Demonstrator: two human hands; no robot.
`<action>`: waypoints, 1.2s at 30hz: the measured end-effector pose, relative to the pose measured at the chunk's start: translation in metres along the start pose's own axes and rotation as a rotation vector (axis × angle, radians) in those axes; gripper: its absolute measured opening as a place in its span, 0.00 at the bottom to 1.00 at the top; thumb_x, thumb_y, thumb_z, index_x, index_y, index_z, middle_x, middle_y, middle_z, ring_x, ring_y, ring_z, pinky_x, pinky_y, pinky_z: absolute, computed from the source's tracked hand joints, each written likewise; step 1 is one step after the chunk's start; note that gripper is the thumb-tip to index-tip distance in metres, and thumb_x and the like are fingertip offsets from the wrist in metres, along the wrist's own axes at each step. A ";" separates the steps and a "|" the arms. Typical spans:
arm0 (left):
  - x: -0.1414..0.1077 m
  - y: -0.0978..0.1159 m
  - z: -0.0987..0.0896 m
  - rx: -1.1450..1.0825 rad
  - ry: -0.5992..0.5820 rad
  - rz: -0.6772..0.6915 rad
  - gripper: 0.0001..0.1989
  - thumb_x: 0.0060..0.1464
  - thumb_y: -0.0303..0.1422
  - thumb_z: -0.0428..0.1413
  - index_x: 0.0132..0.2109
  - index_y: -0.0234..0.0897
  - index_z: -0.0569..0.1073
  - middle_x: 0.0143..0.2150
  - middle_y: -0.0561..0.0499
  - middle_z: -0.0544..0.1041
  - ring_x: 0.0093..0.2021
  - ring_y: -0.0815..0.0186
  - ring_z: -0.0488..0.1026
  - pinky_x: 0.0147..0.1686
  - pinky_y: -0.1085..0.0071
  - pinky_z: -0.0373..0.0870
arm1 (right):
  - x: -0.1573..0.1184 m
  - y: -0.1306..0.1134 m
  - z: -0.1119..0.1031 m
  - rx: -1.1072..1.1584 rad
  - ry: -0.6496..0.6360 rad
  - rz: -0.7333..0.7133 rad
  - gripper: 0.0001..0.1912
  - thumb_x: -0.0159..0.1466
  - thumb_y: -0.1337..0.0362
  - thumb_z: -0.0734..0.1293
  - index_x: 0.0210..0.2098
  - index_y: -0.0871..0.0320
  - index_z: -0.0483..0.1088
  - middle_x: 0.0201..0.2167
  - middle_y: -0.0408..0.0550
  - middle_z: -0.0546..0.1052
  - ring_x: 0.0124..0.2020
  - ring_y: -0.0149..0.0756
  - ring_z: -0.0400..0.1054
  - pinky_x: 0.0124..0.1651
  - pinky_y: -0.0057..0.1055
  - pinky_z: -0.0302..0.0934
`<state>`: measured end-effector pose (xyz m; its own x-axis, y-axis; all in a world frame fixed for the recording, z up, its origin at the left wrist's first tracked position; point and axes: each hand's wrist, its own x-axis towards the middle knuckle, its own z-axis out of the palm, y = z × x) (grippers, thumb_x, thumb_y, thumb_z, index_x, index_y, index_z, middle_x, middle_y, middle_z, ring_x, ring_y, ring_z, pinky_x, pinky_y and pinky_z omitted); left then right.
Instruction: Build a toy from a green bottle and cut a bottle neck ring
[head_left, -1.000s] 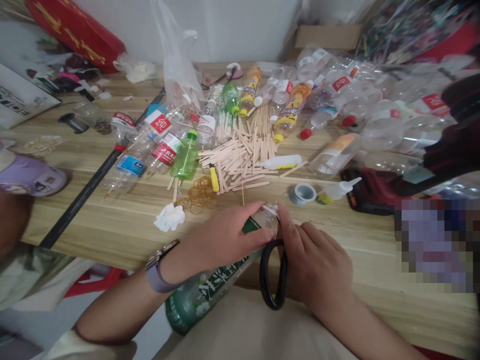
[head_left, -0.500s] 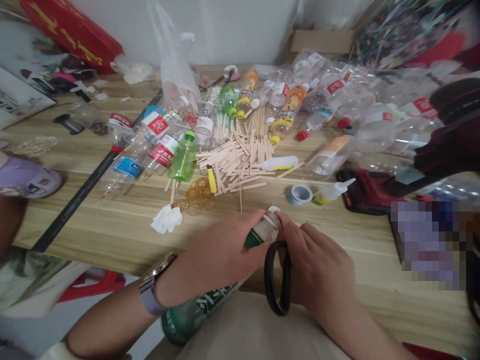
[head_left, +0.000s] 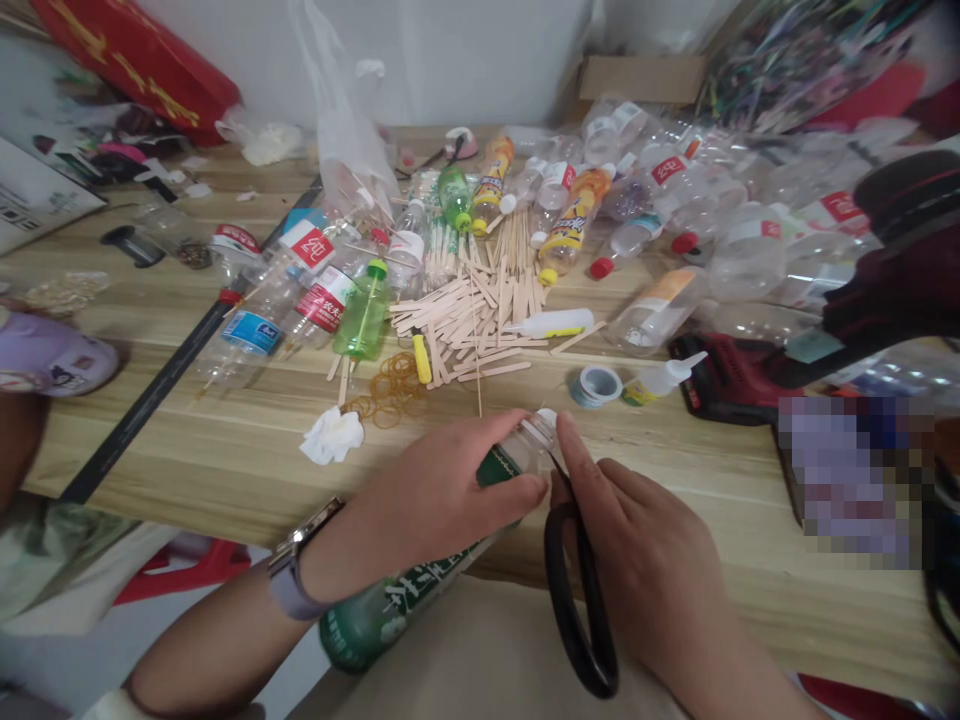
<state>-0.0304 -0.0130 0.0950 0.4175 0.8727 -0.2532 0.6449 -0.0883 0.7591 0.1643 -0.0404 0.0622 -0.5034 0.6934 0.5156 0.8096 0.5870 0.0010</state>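
Note:
A plastic bottle with a green label [head_left: 420,598] lies tilted across my lap, its neck pointing up and right over the table edge. My left hand [head_left: 442,490] is wrapped round it just below the neck. In my right hand [head_left: 637,540] is a pair of scissors with black handles [head_left: 581,615]; one large loop hangs below the palm and a blade shows near the bottle's neck. The right thumb is up against the white cap [head_left: 545,418]. Whether the blade touches the neck I cannot tell.
Wooden sticks [head_left: 487,345], rubber bands [head_left: 390,388] and a yellow-handled tool [head_left: 421,358] lie ahead. A tape roll [head_left: 596,386] and a glue bottle [head_left: 664,380] stand near a red-black power tool [head_left: 727,380]. Several plastic bottles [head_left: 360,315] cover the back. Another person's arm [head_left: 22,420] is at left.
The scissors have turned in my right hand, so the black loop now hangs lower and further right, and a blade has come into view. My left hand still holds the bottle.

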 end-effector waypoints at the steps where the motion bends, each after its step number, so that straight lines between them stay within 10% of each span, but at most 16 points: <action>1: 0.000 0.001 0.000 0.002 0.001 -0.001 0.32 0.62 0.48 0.54 0.67 0.38 0.66 0.66 0.43 0.72 0.64 0.48 0.70 0.63 0.48 0.66 | 0.000 0.000 0.000 -0.002 0.001 0.003 0.31 0.73 0.75 0.47 0.74 0.71 0.36 0.18 0.39 0.70 0.17 0.35 0.66 0.19 0.29 0.58; 36: 0.000 -0.006 0.006 0.017 0.028 0.036 0.31 0.63 0.51 0.53 0.67 0.41 0.66 0.66 0.43 0.73 0.64 0.51 0.70 0.64 0.51 0.66 | 0.000 -0.008 0.006 -0.075 0.006 0.043 0.30 0.75 0.71 0.47 0.74 0.72 0.38 0.19 0.41 0.72 0.18 0.36 0.67 0.21 0.30 0.59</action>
<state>-0.0303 -0.0151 0.0869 0.4227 0.8818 -0.2092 0.6406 -0.1274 0.7572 0.1561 -0.0424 0.0575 -0.4661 0.7147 0.5214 0.8508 0.5237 0.0428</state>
